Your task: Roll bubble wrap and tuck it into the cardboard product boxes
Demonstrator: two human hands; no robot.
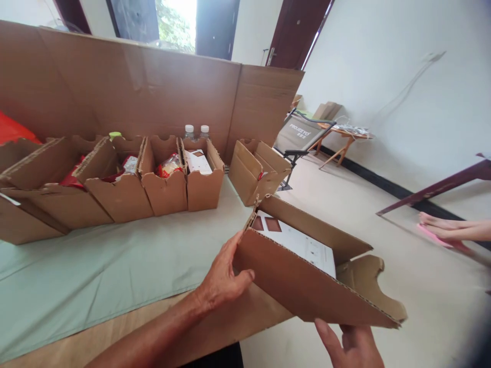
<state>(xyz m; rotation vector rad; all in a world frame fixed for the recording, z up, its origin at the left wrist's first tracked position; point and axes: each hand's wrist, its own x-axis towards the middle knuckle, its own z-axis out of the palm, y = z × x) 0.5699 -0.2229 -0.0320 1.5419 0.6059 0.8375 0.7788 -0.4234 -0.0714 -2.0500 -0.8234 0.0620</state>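
An open-topped cardboard box (307, 278) is tilted over the table's right edge, held between both my hands. Inside it lies a white carton (303, 245) with brown squares printed on it. My left hand (226, 273) grips the box's left end, its thumb along the near side wall. From below, my right hand (347, 345) supports the box near its right end; part of those fingers is hidden under the cardboard. Just behind the held box stands another cardboard box (255, 174) at the table's far right corner.
A row of similar cardboard boxes (164, 191) with packets and a white carton stands on the green cloth (153, 245). Behind rises a tall cardboard panel (153, 92), two bottles (197, 132) before it. A folding chair (303, 133) and another person's feet (437, 225) are at right.
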